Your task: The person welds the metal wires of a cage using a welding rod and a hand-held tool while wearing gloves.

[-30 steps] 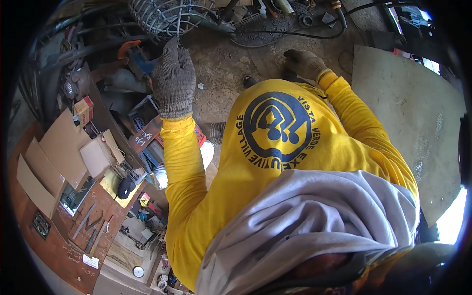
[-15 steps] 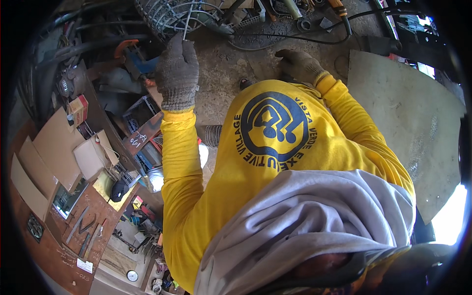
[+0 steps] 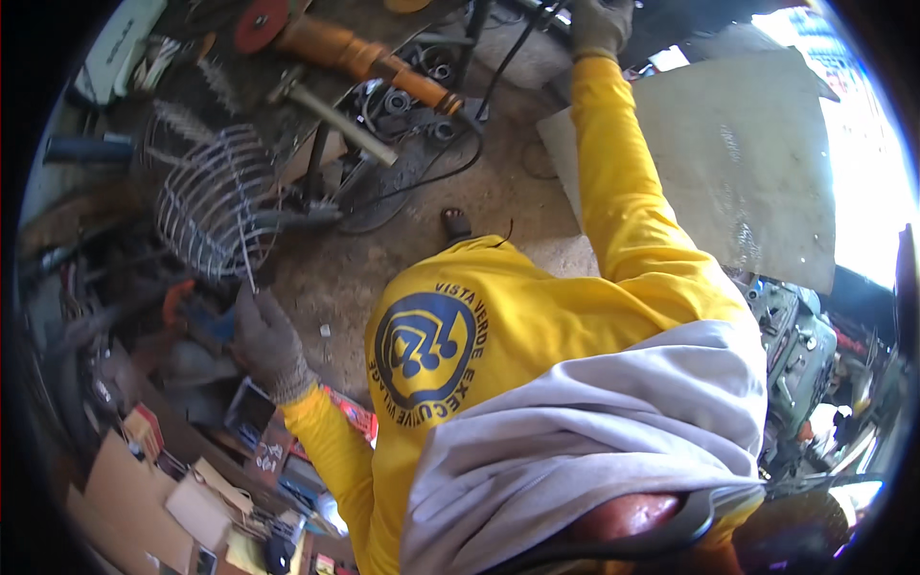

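Observation:
My left hand, in a grey knit glove, is closed on the end of a thin metal rod. The rod runs up to a rounded wire cage of curved, pale metal bars; whether the two are joined I cannot tell. My right hand, gloved the same way, is stretched out to the far edge of the view. Its fingers are partly cut off there, so what it touches is hidden. Left of it lie a hammer with a pale handle and an orange angle grinder with a red disc.
A dark cable loops from the grinder. Metal rings and scrap lie beyond my foot. To the right leans a large pale metal sheet, with green machinery below it. Cardboard lies at lower left.
My right arm has reached up and away to the far edge. My view has turned, bringing the grinder, hammer and whole cage in; my left hand still grips the rod.

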A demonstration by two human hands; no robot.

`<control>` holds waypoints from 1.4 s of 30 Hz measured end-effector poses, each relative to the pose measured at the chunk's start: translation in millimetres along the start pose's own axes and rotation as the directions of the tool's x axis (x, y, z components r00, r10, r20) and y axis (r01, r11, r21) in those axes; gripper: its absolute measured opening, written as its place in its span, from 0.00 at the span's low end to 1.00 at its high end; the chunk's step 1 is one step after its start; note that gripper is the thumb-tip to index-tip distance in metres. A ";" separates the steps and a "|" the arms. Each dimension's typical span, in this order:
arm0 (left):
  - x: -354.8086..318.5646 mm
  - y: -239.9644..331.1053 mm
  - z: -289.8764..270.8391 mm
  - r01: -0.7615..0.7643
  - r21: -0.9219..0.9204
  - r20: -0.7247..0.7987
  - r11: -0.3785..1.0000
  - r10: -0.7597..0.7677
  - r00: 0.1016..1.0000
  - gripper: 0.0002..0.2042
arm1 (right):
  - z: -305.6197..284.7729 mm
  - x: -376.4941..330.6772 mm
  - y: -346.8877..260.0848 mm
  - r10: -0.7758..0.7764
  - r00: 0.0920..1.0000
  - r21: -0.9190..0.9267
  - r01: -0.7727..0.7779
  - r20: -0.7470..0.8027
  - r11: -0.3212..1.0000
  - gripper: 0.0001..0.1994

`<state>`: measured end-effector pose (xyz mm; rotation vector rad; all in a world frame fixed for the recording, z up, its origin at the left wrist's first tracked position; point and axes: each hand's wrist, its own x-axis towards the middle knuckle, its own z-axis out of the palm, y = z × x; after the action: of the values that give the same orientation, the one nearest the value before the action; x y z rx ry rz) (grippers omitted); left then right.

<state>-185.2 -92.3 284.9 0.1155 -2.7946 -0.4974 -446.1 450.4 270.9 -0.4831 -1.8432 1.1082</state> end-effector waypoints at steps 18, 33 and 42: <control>-1.0 -3.3 0.2 -0.056 0.109 -0.124 0.992 0.069 0.990 0.13 | 45.1 38.9 65.3 0.024 0.977 -0.642 0.120 0.211 0.757 0.30; 3.6 -2.1 -3.7 -0.041 -0.009 -0.038 0.999 0.040 0.998 0.13 | 35.0 64.4 27.6 -0.082 0.987 -0.288 0.119 0.136 0.950 0.19; 0.8 0.8 -6.5 -0.003 -0.006 0.014 1.000 0.003 1.000 0.13 | -79.1 10.5 -45.1 0.047 0.906 0.538 -0.290 0.420 0.791 0.15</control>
<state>-184.0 -93.7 291.2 0.1065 -2.8062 -0.5072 -379.3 473.1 329.3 -0.0562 -1.6591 1.9354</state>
